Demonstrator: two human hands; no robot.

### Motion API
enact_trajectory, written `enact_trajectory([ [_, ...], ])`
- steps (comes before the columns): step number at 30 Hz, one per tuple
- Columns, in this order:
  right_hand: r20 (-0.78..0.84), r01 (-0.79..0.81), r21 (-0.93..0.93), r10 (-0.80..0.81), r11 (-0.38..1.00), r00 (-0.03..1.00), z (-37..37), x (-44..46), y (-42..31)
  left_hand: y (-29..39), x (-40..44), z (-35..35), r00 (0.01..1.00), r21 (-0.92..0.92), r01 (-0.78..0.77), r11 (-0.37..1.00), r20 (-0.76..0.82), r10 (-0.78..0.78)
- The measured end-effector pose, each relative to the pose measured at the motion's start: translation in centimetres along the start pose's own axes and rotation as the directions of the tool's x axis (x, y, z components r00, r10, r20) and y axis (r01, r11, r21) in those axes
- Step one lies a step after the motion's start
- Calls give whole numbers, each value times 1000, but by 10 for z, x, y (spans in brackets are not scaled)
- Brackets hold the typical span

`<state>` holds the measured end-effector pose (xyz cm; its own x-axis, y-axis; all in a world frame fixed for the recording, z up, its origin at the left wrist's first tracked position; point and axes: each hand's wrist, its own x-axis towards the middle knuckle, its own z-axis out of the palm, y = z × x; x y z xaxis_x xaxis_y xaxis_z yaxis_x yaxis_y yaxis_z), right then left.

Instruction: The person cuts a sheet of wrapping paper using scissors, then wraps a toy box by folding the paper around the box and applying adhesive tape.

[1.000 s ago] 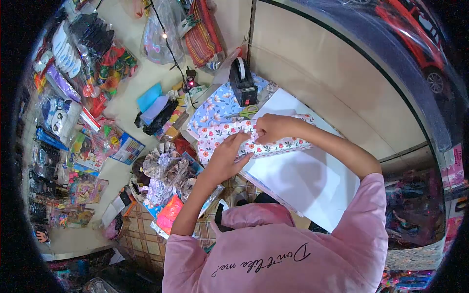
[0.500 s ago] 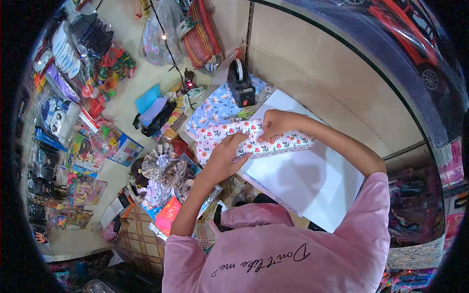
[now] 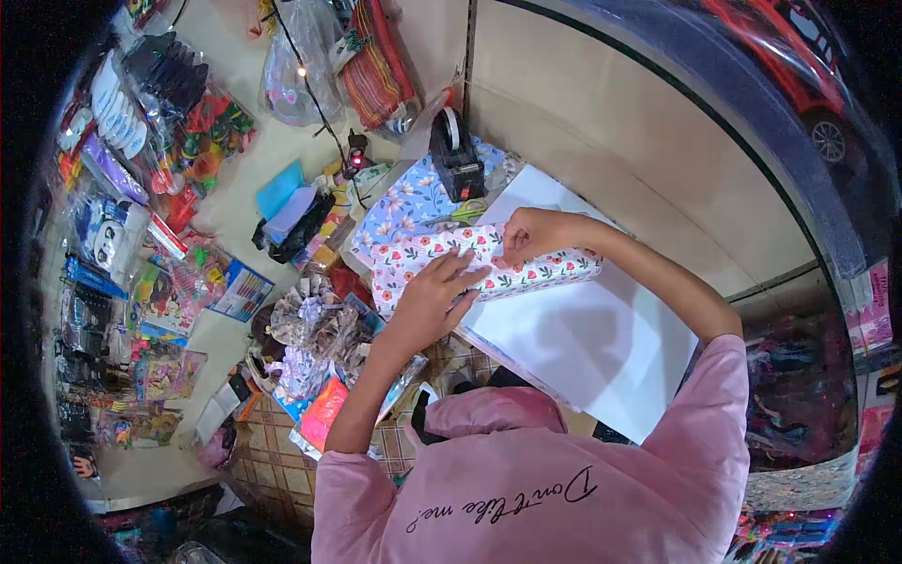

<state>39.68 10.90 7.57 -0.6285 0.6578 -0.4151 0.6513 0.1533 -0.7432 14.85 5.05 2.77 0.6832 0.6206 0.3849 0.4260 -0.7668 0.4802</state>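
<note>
A long parcel in white paper with red flowers lies across a white sheet. My left hand rests on the parcel's left part, fingers spread. Close beside it, my right hand is closed with curled fingers against the parcel's upper middle; whatever is between its fingertips is too small to tell. Behind the parcel are green-handled scissors and a black tape dispenser, near blue floral paper.
Crumpled patterned paper and a bright pink packet are left of my left arm. Bagged goods line the far left. A glass-edged case with a red toy car curves along the right.
My right hand has shifted slightly right along the parcel from where it was a second ago. The fingers of my left hand are more spread. The whole view has shifted slightly.
</note>
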Motion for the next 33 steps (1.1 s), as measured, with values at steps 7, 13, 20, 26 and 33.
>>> enact_trajectory([
  [7,-31,63,-115,-67,991,997,3,2,2,2,-1,3,1000,42,-11,999,-10,11],
  [13,-69,33,-215,-49,976,996,6,1,-3,2,-1,1,1000,20,-2,1000,-3,2],
  [20,-284,71,-267,-148,961,947,10,-25,9,-2,-4,4,1000,12,15,1000,20,-15],
  [26,-328,196,-166,-241,966,913,29,-47,-14,8,-1,8,999,183,-28,983,32,23],
  [33,-372,8,-436,-188,900,909,56,-76,-18,12,-1,6,1000,189,-17,982,-15,20],
])
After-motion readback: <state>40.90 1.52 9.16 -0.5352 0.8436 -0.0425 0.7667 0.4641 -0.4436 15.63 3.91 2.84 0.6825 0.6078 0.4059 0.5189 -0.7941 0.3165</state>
